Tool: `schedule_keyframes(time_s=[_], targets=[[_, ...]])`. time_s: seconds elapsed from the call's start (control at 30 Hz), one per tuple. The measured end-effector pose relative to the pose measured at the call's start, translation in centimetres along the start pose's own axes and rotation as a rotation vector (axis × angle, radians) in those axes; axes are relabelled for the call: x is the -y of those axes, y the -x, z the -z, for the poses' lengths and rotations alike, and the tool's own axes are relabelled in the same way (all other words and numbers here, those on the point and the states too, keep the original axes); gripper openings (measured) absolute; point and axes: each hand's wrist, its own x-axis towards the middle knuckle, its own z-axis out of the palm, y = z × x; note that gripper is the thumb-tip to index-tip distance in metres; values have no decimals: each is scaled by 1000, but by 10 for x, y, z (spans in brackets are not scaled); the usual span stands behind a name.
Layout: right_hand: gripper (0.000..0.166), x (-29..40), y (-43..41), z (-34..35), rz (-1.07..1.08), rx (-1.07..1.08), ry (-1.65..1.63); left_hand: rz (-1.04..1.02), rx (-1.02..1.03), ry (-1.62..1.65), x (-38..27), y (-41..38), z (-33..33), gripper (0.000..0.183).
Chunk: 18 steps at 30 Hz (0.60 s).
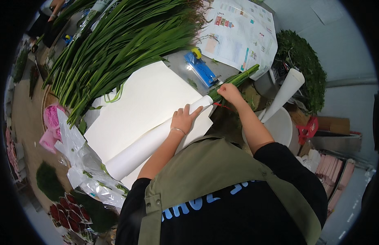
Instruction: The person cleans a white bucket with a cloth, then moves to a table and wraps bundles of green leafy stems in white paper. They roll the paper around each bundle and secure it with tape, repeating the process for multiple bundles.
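Observation:
A sheet of white wrapping paper (pixel 152 88) lies on the table before me, its near side rolled into a long cone-shaped tube (pixel 140 147). My left hand (pixel 183 121) grips the narrow part of the tube, thumb and fingers spread around it. A bundle of green stems (pixel 246 75) sticks out of the narrow end, tied near its tips. My right hand (pixel 231 92) is curled against these stems beside the paper's mouth; what its fingers pinch is hidden. A blue tape dispenser (pixel 202 69) with a yellow roll stands just beyond the stems.
Long-leaved green stems (pixel 125 46) are heaped at the far left, near printed paper (pixel 238 30). A white bucket (pixel 276 125) at right holds a paper cone (pixel 284 92). Clear plastic wrap (pixel 85 168) lies left; dark red roses (pixel 68 214) stand below. Another person's arm (pixel 56 9) shows upper left.

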Motion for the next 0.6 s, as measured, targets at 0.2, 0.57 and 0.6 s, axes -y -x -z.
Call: schedule_keyframes(time_s=[0.2, 0.57, 0.6], targets=[[47, 32, 43, -56, -99, 66, 110, -20, -69, -12, 2, 2, -8, 68], [26, 11, 32, 4, 316, -548, 73, -1, 210, 234, 23, -17, 25, 67], [24, 24, 16, 9, 328, -580, -64, 0, 204, 219, 22, -16, 24, 66]])
